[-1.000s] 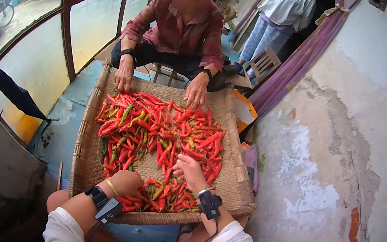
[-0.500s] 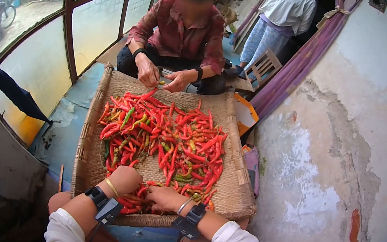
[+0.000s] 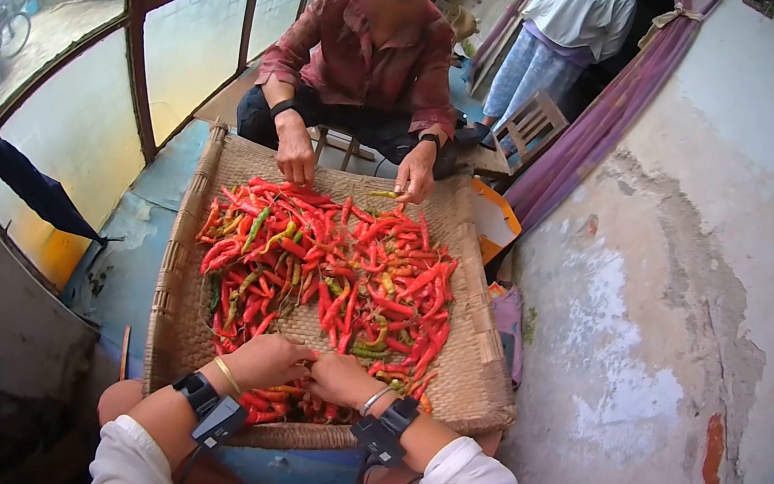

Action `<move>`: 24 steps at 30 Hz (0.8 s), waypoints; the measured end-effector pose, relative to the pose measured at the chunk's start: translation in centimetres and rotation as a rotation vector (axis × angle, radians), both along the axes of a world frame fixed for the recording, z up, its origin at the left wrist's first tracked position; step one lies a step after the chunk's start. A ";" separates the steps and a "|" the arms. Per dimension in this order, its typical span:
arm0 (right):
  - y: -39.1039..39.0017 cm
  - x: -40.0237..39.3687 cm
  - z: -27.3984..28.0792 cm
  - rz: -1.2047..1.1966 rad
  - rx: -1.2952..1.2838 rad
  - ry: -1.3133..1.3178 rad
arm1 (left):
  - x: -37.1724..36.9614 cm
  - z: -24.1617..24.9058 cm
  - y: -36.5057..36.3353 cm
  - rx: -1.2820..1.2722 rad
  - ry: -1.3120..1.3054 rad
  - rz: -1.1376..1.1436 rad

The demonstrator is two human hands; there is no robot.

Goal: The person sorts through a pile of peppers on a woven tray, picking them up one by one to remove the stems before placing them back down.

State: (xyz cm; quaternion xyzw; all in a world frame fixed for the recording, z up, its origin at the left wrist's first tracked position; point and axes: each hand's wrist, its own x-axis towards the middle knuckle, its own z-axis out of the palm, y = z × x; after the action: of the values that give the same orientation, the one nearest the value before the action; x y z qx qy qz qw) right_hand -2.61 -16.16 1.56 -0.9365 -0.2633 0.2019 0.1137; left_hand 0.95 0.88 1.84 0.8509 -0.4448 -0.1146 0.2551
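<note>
A heap of chili peppers [image 3: 337, 270], mostly red with some green and yellowish ones, lies on a woven tray [image 3: 186, 261]. Over the near end of the heap, my left hand [image 3: 267, 362] and my right hand [image 3: 342, 380] meet at the fingertips. Both are closed in a pinch around a chili pepper, mostly hidden by the fingers. More red peppers [image 3: 275, 405] lie beneath my wrists, close to the tray's near rim.
Across the tray sits a person in a dark red shirt [image 3: 369, 67], one hand [image 3: 415, 174] holding a yellowish-green pepper. Another person [image 3: 561, 37] stands behind, near a wooden chair [image 3: 531, 128]. A folded umbrella [image 3: 24, 169] is at left; a cracked wall [image 3: 639, 312] stands at right.
My hands have lifted slightly from the peppers and come together at the fingertips. The person opposite has moved their hands apart and lowered them to the heap's far edge.
</note>
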 end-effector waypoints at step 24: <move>-3.1 1.5 0.0 -0.652 1.155 0.583 | -0.3 1.0 -0.1 0.029 0.107 0.100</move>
State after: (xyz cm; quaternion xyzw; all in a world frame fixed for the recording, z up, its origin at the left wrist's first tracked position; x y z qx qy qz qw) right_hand -1.07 -19.26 1.61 -0.6658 0.0057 0.2279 0.7104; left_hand 0.66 0.81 2.81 0.8683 -0.3857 -0.1533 0.2716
